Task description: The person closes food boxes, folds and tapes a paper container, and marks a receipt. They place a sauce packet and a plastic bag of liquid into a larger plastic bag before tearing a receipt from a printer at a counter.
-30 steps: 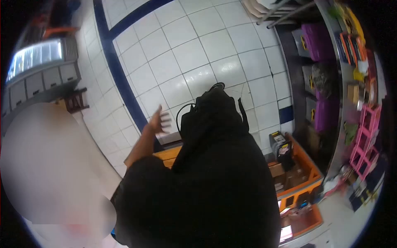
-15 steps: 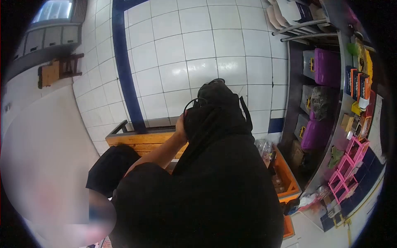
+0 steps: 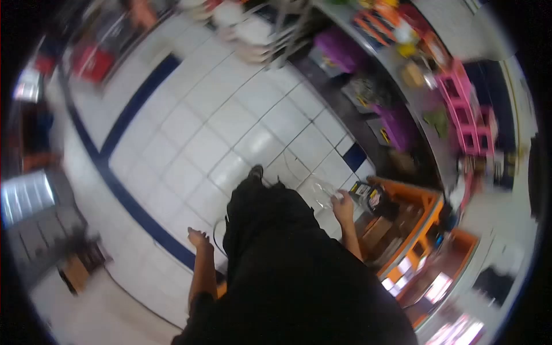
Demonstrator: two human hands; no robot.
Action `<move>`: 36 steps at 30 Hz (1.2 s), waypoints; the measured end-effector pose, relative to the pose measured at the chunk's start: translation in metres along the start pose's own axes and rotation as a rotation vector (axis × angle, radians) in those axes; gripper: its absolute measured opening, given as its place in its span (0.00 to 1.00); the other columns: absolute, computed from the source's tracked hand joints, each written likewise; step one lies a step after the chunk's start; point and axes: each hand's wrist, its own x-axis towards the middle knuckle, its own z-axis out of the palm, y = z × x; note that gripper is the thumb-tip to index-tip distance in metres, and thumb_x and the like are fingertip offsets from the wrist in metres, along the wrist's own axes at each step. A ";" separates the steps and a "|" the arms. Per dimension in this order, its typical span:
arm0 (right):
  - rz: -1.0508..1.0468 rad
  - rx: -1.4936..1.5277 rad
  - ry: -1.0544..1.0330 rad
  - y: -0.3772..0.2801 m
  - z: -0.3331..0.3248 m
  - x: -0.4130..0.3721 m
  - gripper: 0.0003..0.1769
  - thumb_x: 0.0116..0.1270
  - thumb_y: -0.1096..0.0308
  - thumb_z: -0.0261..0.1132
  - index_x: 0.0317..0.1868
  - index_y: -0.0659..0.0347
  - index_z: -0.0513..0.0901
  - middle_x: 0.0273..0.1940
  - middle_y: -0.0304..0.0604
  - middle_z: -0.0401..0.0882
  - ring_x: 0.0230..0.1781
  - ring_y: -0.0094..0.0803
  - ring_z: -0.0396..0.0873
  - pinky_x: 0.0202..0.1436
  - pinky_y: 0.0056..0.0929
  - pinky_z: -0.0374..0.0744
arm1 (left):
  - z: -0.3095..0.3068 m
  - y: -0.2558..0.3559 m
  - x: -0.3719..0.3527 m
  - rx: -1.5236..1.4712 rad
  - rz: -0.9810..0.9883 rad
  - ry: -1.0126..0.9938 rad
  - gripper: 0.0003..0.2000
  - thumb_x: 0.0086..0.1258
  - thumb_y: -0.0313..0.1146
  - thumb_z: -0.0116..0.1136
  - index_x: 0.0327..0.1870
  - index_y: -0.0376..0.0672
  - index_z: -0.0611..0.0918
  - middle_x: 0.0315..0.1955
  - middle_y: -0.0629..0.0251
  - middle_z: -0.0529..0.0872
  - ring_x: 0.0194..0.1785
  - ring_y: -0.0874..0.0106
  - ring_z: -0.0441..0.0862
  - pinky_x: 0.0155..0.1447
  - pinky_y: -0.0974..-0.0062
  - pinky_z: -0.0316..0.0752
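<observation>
My left hand is held out over the tiled floor at the left of my body. Its fingers look apart and hold nothing visible, though motion blurs them. A thin dark loop, like a cable, hangs close beside it against my black clothing. On the other side, my right hand has its fingers closed on a crumpled clear plastic bag. That bag hangs next to an orange-edged wooden crate. A black package with a yellow label lies in the crate near my right hand.
Metal shelving with purple bins stands at the upper right. Pink plastic racks sit on the counter. A second orange crate is at the lower right. White tiles with blue strips cover the floor.
My view has turned, bringing more floor and the crates into sight. My left hand has moved away from my clothing. My right hand now shows, holding the plastic bag.
</observation>
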 end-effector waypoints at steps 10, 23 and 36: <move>-0.551 0.093 0.148 -0.195 -0.020 0.017 0.20 0.62 0.75 0.63 0.55 0.52 0.83 0.45 0.49 0.85 0.46 0.51 0.84 0.48 0.46 0.83 | 0.278 0.135 -0.328 1.195 2.050 -1.076 0.13 0.67 0.39 0.66 0.50 0.48 0.86 0.39 0.59 0.87 0.44 0.55 0.84 0.47 0.62 0.78; -0.053 0.818 0.420 -0.133 -0.132 0.178 0.19 0.59 0.78 0.70 0.51 0.58 0.80 0.40 0.47 0.78 0.41 0.41 0.81 0.43 0.37 0.80 | 0.474 0.107 -0.442 1.162 1.677 -0.980 0.14 0.70 0.34 0.61 0.54 0.43 0.81 0.27 0.52 0.84 0.32 0.51 0.86 0.38 0.57 0.80; -0.401 0.272 0.041 -0.223 -0.244 0.336 0.21 0.58 0.78 0.69 0.52 0.56 0.79 0.41 0.48 0.79 0.45 0.45 0.81 0.49 0.39 0.79 | 0.590 0.197 -0.506 0.982 1.492 -0.909 0.13 0.65 0.31 0.69 0.49 0.42 0.82 0.25 0.60 0.83 0.24 0.60 0.80 0.31 0.65 0.74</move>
